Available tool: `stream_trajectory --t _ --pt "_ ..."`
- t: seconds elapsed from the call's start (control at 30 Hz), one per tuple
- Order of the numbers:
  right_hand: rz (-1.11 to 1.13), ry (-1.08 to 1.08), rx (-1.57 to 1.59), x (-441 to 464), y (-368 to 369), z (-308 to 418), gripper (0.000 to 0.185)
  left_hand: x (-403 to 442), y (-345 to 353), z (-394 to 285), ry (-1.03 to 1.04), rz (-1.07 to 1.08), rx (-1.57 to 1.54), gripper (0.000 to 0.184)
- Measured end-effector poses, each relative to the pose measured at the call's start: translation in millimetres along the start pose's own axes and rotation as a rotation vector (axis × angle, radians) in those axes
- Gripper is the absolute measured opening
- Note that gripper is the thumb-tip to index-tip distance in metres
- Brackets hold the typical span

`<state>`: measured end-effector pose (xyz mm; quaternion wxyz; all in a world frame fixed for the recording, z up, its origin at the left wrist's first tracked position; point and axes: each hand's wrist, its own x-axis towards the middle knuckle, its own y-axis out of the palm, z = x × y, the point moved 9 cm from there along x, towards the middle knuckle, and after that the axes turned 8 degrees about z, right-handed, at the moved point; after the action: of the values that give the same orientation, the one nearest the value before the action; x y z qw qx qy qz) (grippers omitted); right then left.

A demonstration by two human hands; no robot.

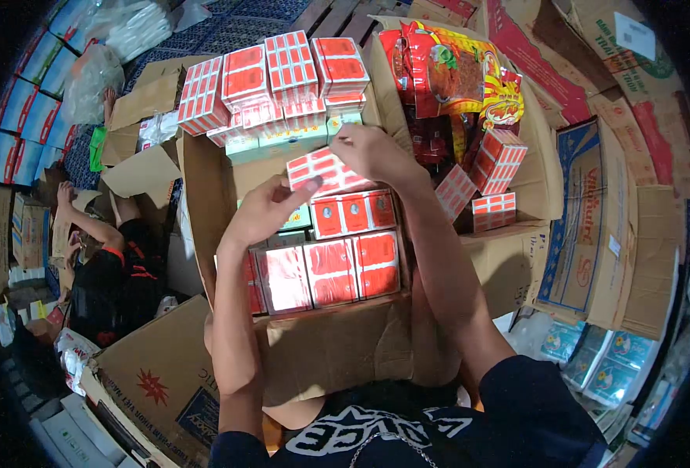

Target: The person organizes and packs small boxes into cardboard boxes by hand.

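A shrink-wrapped red-and-white pack of small boxes is held over an open cardboard carton. My left hand grips its lower left side, thumb on top and the other fingers partly hidden. Curled around its upper right end are the fingers of my right hand. Below the hands, inside the carton, lie red packs in a near row and another red pack. Taller red-and-white packs stand at the far side, above pale green boxes.
On the right, a second carton holds red-and-yellow food bags and several red packs. Flattened cardboard leans beyond it. Another person sits at the left near stacked blue boxes.
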<state>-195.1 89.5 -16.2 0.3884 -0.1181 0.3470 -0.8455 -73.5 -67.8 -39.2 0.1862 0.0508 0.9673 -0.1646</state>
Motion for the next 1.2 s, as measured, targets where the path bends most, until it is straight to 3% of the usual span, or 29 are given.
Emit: stream_trajectory --t 0.1,0.2,0.33,0.63,0.73,0.77,0.83,0.87,0.93,1.0,1.03,1.1,1.13,1.2 --pt "0.117 0.077 -0.069 -7 10 -3 0.032 2 11 6 -0.114 0.091 -0.052 0.041" --pt "0.275 0.327 -0.304 -2 30 -17 0.035 9 9 22 -0.096 0.086 -0.070 0.041" --pt "0.396 0.396 -0.335 -8 17 9 0.041 9 22 19 0.037 0.115 -0.137 0.043" --pt "0.416 0.429 -0.342 -3 38 -15 0.046 4 20 -1 0.005 0.087 -0.017 0.044" --pt "-0.246 -0.196 0.035 -2 -10 21 0.049 7 11 11 -0.120 0.092 0.105 0.047" --pt "-0.255 -0.187 0.023 3 -18 20 0.049 9 12 10 -0.107 0.104 0.104 0.047" --pt "-0.752 -0.136 0.379 -9 -74 2 0.053 10 9 10 -0.060 0.034 0.073 0.048" --pt "-0.762 -0.135 0.371 -15 -85 5 0.053 10 7 8 -0.038 -0.003 0.058 0.048" --pt "-1.030 -0.210 1.147 -49 -105 -31 0.053 9 5 2 -0.008 -0.037 0.068 0.048" --pt "-1.250 -0.270 1.627 -75 -111 -70 0.056 5 -1 -4 0.032 -0.122 0.080 0.048" --pt "-1.256 -0.274 1.626 -81 -120 -91 0.056 6 -1 -3 0.036 -0.119 0.083 0.048" --pt "-1.735 0.037 2.105 -105 -90 -164 0.053 8 -4 -6 0.124 -0.192 0.059 0.048" --pt "-1.740 0.031 2.104 -114 -94 -179 0.053 7 -5 -9 0.167 -0.228 0.046 0.048" --pt "-1.559 -0.054 2.412 -110 -97 -198 0.074 6 -3 -13 0.155 -0.210 0.044 0.049"
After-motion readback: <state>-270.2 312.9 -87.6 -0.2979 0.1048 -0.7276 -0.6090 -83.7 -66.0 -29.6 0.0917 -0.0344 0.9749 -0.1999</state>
